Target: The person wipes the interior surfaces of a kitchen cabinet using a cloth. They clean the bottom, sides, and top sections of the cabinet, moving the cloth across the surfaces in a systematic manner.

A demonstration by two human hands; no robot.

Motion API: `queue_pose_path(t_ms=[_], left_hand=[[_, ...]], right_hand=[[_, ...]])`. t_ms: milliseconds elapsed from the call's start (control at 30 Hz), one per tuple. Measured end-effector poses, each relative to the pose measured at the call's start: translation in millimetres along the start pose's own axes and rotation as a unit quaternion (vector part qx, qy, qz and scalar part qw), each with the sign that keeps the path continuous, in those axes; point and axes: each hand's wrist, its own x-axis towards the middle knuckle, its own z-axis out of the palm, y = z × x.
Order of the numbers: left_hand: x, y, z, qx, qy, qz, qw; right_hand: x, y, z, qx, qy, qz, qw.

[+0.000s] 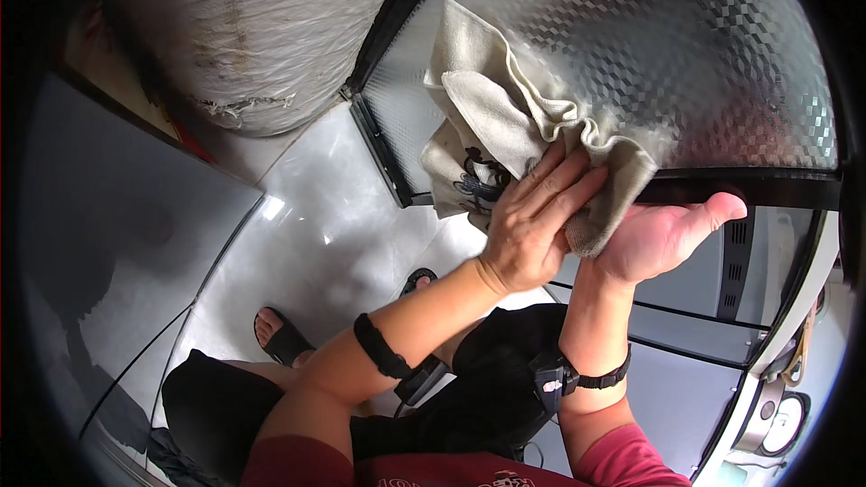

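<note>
A beige cloth (pixel 490 91) with a dark printed figure lies bunched against a patterned glass panel (pixel 676 61) in a black frame. My left hand (pixel 534 223) presses on the cloth from the near side, fingers extended and slightly bent over its folds. Close beside it, my right hand (pixel 646 240) is turned palm up at the panel's lower black edge (pixel 751 189). Its thumb sticks out to the right, apart from the cloth. The right fingers are hidden behind the cloth and the frame, so their grip cannot be seen.
A large, stained white woven sack (pixel 270 34) stands at upper left. Below it is a grey panel (pixel 149 182). My sandalled foot (pixel 277 335) rests on glossy floor tiles (pixel 304 216). Grey cabinet fronts (pixel 683 352) and a round white-faced device (pixel 785 424) are at right.
</note>
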Motion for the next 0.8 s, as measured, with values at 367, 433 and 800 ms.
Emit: queue_pose_path(t_ms=[367, 433, 800], left_hand=[[-75, -150, -41, 0.078, -0.048, -0.347, 0.933], [-96, -171, -48, 0.085, -0.02, -0.392, 0.916], [-112, -166, -44, 0.1, 0.087, -0.567, 0.813]], right_hand=[[5, 6, -5, -0.006, -0.03, -0.022, 0.999], [2, 3, -1, -0.031, 0.0, -0.02, 0.999], [-15, -5, 5, -0.096, 0.016, -0.034, 0.995]])
